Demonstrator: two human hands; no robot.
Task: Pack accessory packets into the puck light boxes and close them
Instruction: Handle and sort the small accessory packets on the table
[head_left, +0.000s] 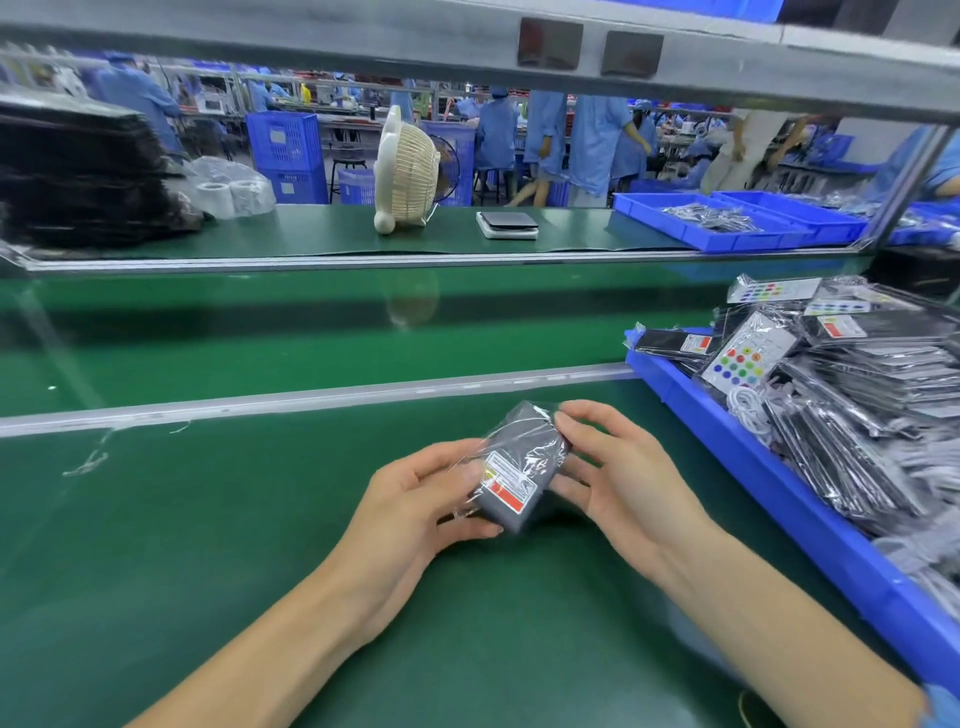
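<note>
two hands' fingers (571, 423) pinch packet (519, 467) between.

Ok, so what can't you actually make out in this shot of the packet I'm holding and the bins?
- Head view, packet: label text too small; contents hidden by grey wrap; underside covered by left hand and right hand.
- Blue bin: right side cut off by the frame edge.
- No puck light box can be identified.
- Far workers: blurred.
</note>
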